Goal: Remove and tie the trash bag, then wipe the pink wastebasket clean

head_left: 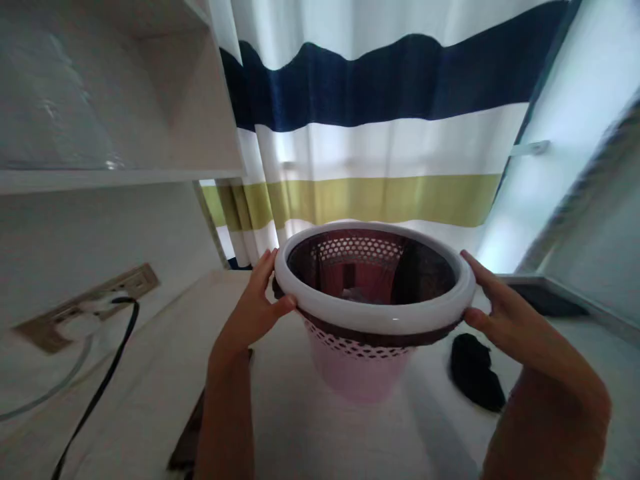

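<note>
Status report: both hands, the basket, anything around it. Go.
Left hand and right hand grip basket rim, opposite sides. Basket upright. Black cloth lies beside it, right; black cable far left.

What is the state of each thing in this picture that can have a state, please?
basket, upright, open on top, held at its white rim by both hands.
left hand, closed on the rim's left side.
right hand, closed on the rim's right side.
black cloth, crumpled, lying on the white surface, apart from the basket.
black cable, its end at the wall socket, trailing down.
curtain, drawn shut.
</note>
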{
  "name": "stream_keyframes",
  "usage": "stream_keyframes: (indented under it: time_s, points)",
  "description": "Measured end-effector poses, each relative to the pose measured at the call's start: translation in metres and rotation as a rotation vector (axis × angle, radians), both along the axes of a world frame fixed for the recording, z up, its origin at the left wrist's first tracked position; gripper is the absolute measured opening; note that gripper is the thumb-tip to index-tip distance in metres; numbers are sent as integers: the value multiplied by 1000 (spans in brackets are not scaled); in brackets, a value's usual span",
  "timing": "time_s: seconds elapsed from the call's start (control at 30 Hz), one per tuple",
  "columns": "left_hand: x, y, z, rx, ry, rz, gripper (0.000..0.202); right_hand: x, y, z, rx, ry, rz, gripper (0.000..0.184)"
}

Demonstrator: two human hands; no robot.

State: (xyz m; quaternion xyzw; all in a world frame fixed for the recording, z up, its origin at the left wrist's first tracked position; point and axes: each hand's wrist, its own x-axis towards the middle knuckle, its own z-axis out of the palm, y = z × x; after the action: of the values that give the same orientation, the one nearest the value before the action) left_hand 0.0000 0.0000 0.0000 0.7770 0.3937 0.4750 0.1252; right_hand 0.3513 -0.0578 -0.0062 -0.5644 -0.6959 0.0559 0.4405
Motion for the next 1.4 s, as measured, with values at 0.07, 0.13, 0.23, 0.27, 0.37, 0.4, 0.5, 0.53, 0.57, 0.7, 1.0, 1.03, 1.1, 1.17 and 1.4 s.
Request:
stream_keyframes:
  time_s: [0.07,0.13,0.23,0.27,0.37,0.4,0.5,0.53,0.57,0.7,1.0,1.03,1.1,1.17,1.4]
  points:
    - [-2,1,-1,8,-15,-5,85,-1,-2,0,9,-34,7,86]
    - [-3,1,-2,18,-18,-4,85,-1,-3,-1,18,-64,4,86]
    - [-3,-1,0,38,2,13,85,0,-5,0,30,-103,-19,86]
    - [-2,-2,0,45,18,25,85,1,-5,0,38,-115,-27,85]
    - [-1,-6,2,84,78,71,83,1,-6,1,54,-140,-36,79]
    - [-1,-6,2,105,96,88,82,0,-6,1,55,-142,-39,78]
    - [-1,-8,3,146,135,114,79,-2,-7,3,47,-127,-46,79]
    - [-1,-8,3,148,143,117,79,-3,-7,3,41,-119,-49,80]
    - [-1,-7,3,145,147,118,79,-3,-8,3,35,-112,-49,82]
    - [-2,-6,3,124,137,110,80,-3,-6,2,28,-92,-27,85]
    - [0,-6,5,139,59,19,79,-3,-6,5,6,12,34,86]
    - [0,-6,5,145,60,19,79,-4,-6,5,4,17,34,85]
    - [0,-6,6,151,61,27,79,-3,-6,5,-4,22,35,84]
    - [0,-6,5,150,56,31,80,-1,-4,4,-5,24,48,85]
    - [1,-9,6,119,27,2,77,0,-5,2,14,22,39,80]
